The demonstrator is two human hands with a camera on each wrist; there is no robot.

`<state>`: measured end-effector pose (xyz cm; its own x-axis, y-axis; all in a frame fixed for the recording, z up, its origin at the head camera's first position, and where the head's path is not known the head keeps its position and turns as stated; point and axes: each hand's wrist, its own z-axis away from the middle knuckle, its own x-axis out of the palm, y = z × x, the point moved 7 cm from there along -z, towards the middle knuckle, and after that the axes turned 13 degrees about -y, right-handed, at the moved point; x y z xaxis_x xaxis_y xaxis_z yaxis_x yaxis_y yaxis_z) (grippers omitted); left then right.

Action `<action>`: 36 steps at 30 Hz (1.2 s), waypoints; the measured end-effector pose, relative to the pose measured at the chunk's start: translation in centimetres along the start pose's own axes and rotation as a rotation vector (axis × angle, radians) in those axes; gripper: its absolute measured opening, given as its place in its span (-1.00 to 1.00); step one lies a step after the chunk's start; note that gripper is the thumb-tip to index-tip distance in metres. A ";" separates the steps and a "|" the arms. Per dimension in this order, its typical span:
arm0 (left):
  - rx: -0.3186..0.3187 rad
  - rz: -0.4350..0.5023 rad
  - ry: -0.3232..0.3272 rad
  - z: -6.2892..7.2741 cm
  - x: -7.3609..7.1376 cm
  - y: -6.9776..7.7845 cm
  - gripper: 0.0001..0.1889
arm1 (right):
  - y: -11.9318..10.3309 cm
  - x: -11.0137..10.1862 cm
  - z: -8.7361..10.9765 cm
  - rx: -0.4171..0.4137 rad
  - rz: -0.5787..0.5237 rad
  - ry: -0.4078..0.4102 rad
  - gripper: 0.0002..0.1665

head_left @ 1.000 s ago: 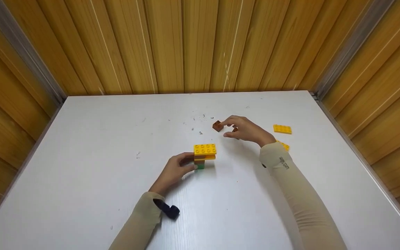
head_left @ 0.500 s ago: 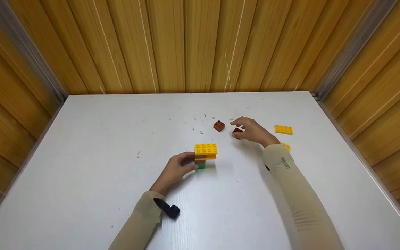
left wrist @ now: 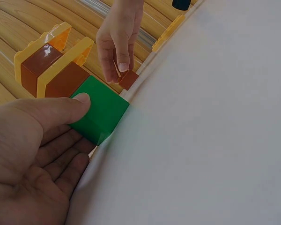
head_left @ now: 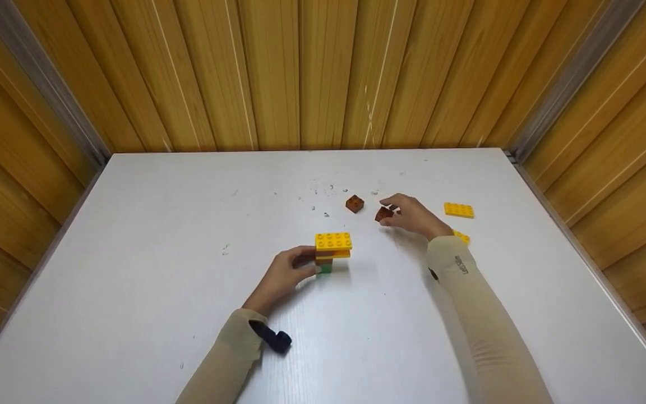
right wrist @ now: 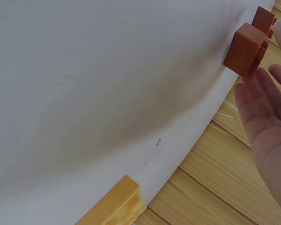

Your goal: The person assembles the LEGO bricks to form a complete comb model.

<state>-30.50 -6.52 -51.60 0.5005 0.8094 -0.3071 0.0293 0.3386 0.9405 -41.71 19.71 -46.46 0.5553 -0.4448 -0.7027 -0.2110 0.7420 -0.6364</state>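
Observation:
In the head view my left hand holds the lower part of a small stack of toy bricks standing on the table. From the left wrist view, the thumb presses the green bottom brick, with brown bricks and yellow plates alternating above. My right hand is at a brown brick, its thumb and fingers spread about it. The right wrist view shows fingertips at the studded side of this brown brick, which stands on the table; the thumb looks apart from it. Another brown brick lies just to its left.
To the right lies a yellow plate; a second yellow plate is partly hidden behind the right wrist. The white table bears small dark marks. Wood-look walls stand at its back and sides.
My right hand has shifted a little right, from beside the left brown brick to around the right one, which shows more now. The left hand and the stack have stayed put.

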 end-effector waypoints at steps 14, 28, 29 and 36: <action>0.000 -0.001 -0.005 -0.2 0.0 -0.2 -0.52 | 1.4 0.6 -0.3 0.091 -0.012 -0.019 -0.32; 0.002 0.000 0.004 -0.3 -0.1 0.0 -0.54 | 1.1 0.8 -0.2 0.094 -0.040 0.011 -0.41; -0.001 -0.003 0.004 -0.3 -0.1 0.0 -0.54 | 1.1 0.9 -0.2 0.095 -0.045 0.012 -0.41; -0.002 0.012 -0.009 -0.2 0.0 -0.2 -0.54 | 1.2 1.1 -0.1 0.098 -0.046 0.007 -0.41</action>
<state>-30.68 -6.51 -51.81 0.5084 0.8094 -0.2940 0.0213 0.3295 0.9439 -41.43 20.05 -48.01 0.5566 -0.4829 -0.6760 -0.1056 0.7660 -0.6341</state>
